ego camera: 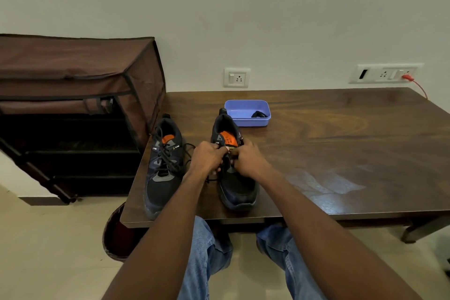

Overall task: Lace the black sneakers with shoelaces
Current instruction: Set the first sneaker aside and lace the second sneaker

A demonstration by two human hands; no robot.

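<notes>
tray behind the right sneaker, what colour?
Light purple-blue tray, with a small black bundle inside. Head view, the only one, shows it clearly.

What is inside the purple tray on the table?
Inside the purple tray, near its front right corner, lies one small black bundle, probably a coiled shoelace. The rest of the floor shows bare, though the near wall hides a strip along the front.

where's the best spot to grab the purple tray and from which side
Take the purple tray by its near long rim, coming from the front right over bare table. The rim is a raised lip the fingers can hook over, with the thumb outside on the wall. The right sneaker heel sits close at its left corner, and a small black bundle lies inside at right.
</notes>
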